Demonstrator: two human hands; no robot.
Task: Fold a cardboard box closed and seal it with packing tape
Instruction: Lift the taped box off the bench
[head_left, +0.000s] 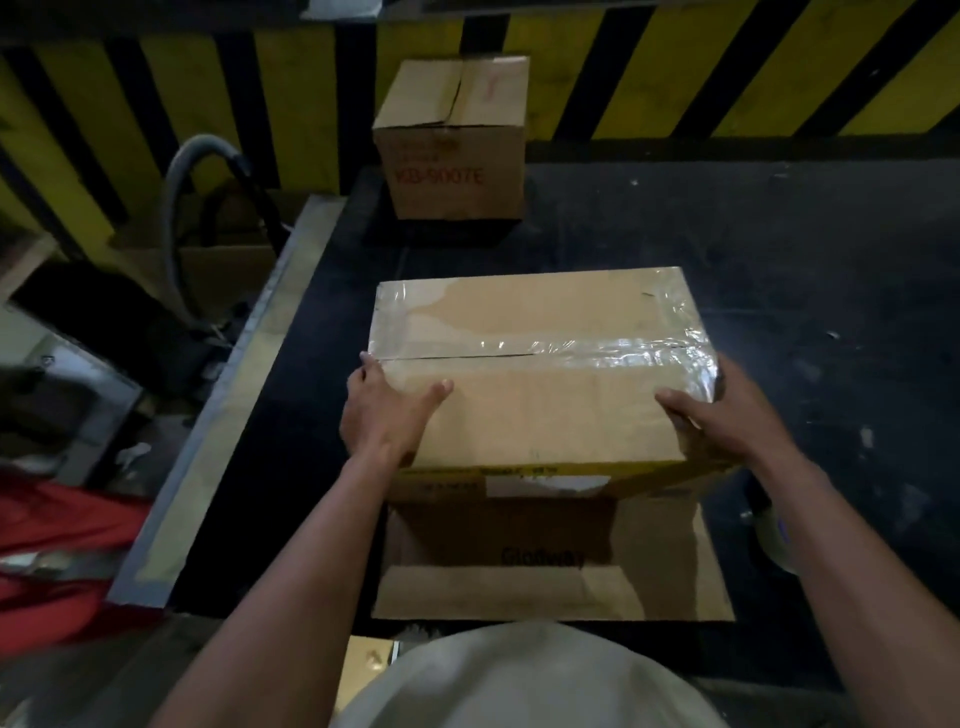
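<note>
A brown cardboard box (540, 410) stands on the dark table in front of me, its top flaps folded shut. Clear packing tape (613, 345) runs along the middle seam from about the centre to the right edge; the left part of the seam shows a bare dark slit. My left hand (387, 410) grips the box's left side, thumb on top. My right hand (722, 410) holds the right side, fingers over the top edge. A flap (550, 556) hangs open on the near side, facing me. No tape roll is identifiable.
A second, smaller cardboard box (454, 140) with red lettering stands at the table's (805, 249) far edge. Behind it runs a yellow-and-black striped wall. A grey hose (182, 171) and clutter lie left of the table, with red material (62, 525) lower left.
</note>
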